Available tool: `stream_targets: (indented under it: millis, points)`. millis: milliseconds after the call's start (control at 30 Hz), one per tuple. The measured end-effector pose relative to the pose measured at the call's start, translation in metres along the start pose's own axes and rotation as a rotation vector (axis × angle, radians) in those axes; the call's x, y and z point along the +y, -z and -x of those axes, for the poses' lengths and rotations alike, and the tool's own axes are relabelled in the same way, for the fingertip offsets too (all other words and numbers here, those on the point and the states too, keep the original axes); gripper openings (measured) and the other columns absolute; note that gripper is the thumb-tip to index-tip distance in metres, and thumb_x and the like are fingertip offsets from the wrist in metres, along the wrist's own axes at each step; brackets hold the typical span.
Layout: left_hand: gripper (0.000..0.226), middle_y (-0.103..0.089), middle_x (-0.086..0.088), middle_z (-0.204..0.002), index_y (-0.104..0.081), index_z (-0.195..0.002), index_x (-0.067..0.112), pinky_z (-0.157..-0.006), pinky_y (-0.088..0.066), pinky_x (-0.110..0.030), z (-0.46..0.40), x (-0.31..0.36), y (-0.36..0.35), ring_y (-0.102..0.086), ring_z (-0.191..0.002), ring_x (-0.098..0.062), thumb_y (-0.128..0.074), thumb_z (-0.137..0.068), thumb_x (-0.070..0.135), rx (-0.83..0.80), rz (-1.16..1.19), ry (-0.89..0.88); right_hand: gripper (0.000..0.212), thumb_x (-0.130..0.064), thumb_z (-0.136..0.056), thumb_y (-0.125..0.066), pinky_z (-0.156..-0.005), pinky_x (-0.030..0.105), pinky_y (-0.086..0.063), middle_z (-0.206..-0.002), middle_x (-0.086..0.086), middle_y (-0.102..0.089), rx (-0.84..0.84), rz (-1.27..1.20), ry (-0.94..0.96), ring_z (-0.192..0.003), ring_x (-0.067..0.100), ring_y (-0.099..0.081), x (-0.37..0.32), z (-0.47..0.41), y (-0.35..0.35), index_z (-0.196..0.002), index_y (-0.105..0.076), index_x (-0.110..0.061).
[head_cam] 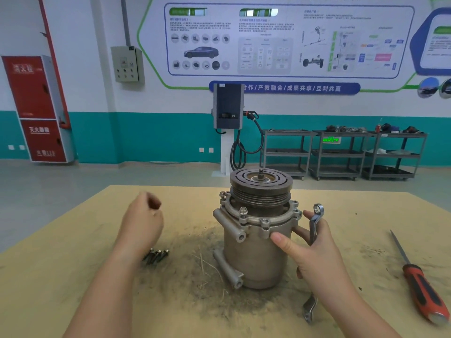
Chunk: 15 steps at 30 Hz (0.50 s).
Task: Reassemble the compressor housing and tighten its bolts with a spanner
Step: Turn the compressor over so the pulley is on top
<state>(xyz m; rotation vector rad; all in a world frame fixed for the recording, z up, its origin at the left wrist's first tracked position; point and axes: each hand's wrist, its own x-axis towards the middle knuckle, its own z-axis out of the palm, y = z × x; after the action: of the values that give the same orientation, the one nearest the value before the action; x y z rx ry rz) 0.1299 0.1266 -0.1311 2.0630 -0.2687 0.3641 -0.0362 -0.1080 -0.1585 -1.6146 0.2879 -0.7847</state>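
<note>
We're at a tan, grit-dusted workbench (73, 240); the grey cast-metal compressor housing (256, 250) stands upright at centre. Our right hand (317, 254) steadies it, fingers grasping a steel ring spanner (314, 223). Left hand (141, 218), loosely curled, holds nothing, just beyond the dark loose bolts (156, 256). Let's start each by finger before wrenching.

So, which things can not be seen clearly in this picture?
- Left hand, head view: motion blur; whether its fingers hold a bolt cannot be told.
- Spanner: its middle is hidden by the right hand.
- Compressor: far side hidden by its own body, so bolts there cannot be counted.
- Loose bolts: partly behind the left wrist.
</note>
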Motion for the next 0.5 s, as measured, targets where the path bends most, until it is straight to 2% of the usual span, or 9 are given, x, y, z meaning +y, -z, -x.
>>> stream_targets:
  millis: [100, 200, 267, 333, 400, 500]
  points:
    - [0.012, -0.061, -0.005, -0.094, -0.062, -0.083, 0.018, -0.065, -0.037, -0.030, -0.005, -0.027, 0.011, -0.055, -0.079, -0.018, -0.073, -0.087, 0.016, -0.256, -0.323, 0.134, 0.088, -0.049, -0.047, -0.079, -0.051, 0.014, -0.040, -0.116, -0.020, -0.057, -0.008, 0.003, -0.005, -0.108, 0.019, -0.064, -0.001, 0.001, 0.000, -0.123, -0.038, -0.037]
    - [0.014, -0.055, 0.004, -0.086, -0.066, -0.087, 0.021, -0.054, -0.036, -0.021, -0.001, -0.032, 0.006, -0.054, -0.072, -0.009, -0.079, -0.084, 0.022, -0.388, -0.363, 0.161, 0.086, -0.049, -0.047, -0.079, -0.045, 0.010, -0.041, -0.116, -0.022, -0.057, 0.002, -0.007, 0.011, -0.109, 0.020, -0.063, -0.002, 0.001, -0.001, -0.123, -0.040, -0.037]
    - [0.013, -0.056, 0.003, -0.088, -0.068, -0.087, 0.023, -0.057, -0.039, -0.021, 0.001, -0.031, -0.002, -0.058, -0.075, -0.013, -0.080, -0.082, 0.019, -0.406, -0.377, 0.159, 0.079, -0.053, -0.046, -0.078, -0.049, 0.011, -0.041, -0.112, -0.025, -0.057, 0.011, -0.003, 0.026, -0.101, 0.012, -0.064, -0.004, 0.003, -0.002, -0.115, -0.041, -0.045]
    - [0.013, -0.057, -0.001, -0.099, -0.069, -0.081, 0.026, -0.070, -0.043, -0.023, 0.002, -0.031, -0.008, -0.060, -0.087, -0.019, -0.080, -0.081, 0.019, -0.391, -0.440, 0.131, 0.083, -0.060, -0.042, -0.077, -0.062, 0.018, -0.044, -0.107, -0.031, -0.053, 0.031, 0.014, 0.049, -0.096, -0.009, -0.059, -0.005, 0.007, -0.005, -0.114, -0.038, -0.048]
    - [0.017, -0.060, -0.004, -0.107, -0.068, -0.073, 0.026, -0.074, -0.043, -0.024, 0.002, -0.033, -0.011, -0.060, -0.092, -0.021, -0.078, -0.082, 0.017, -0.364, -0.457, 0.121, 0.088, -0.067, -0.041, -0.076, -0.075, 0.020, -0.042, -0.106, -0.037, -0.051, 0.045, 0.060, 0.062, -0.095, -0.026, -0.050, -0.005, 0.013, -0.009, -0.117, -0.035, -0.053]
    - [0.014, -0.057, -0.006, -0.116, -0.065, -0.080, 0.025, -0.082, -0.045, -0.026, 0.001, -0.035, -0.013, -0.059, -0.103, -0.024, -0.077, -0.084, 0.019, -0.349, -0.480, 0.128, 0.095, -0.076, -0.039, -0.074, -0.072, 0.013, -0.037, -0.106, -0.044, -0.049, 0.042, 0.137, 0.084, -0.090, -0.036, -0.042, -0.005, 0.020, -0.015, -0.122, -0.034, -0.055]
